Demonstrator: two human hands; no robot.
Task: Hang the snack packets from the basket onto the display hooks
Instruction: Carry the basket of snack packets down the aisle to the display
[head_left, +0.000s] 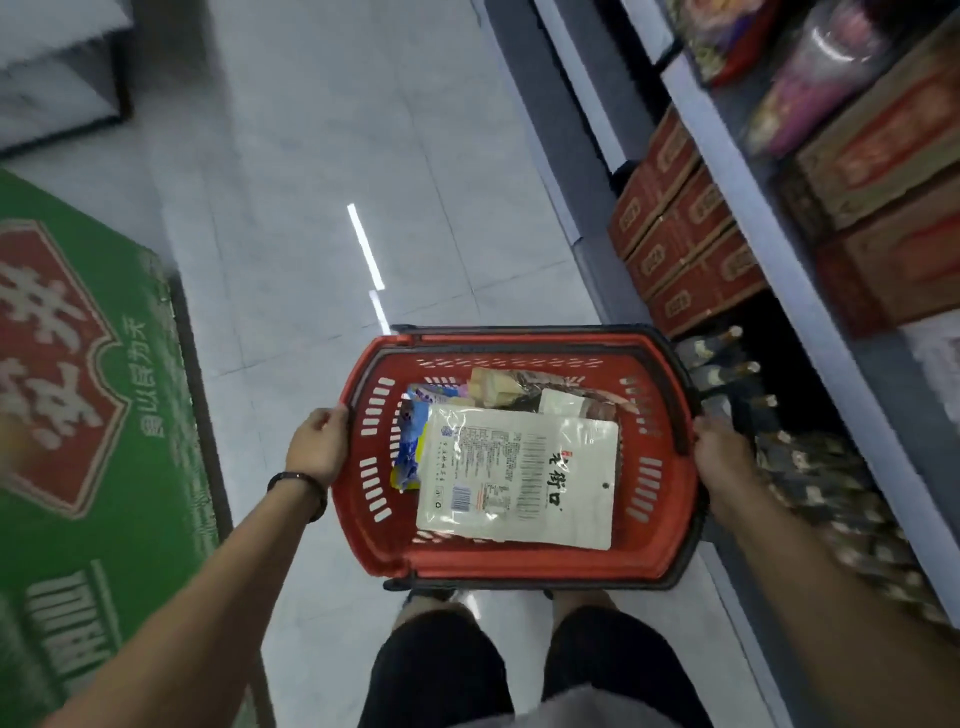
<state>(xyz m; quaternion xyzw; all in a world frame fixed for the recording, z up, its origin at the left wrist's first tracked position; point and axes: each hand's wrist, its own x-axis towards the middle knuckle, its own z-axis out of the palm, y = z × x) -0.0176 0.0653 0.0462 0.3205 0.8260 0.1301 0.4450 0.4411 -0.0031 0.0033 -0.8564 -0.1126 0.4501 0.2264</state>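
Atop the basket (519, 345), a white packet (519, 478) reads 老街口.

Pale tiled floor (322, 171) — stocked shelving (737, 171) right, green carton (104, 467) left.

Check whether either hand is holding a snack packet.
No, left hand and right hand hold the red basket; snack packets lie inside.

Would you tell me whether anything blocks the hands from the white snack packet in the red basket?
Nothing visible does: the flat white snack packet lies topmost in the red plastic basket, though the left hand and right hand grip the basket's sides.
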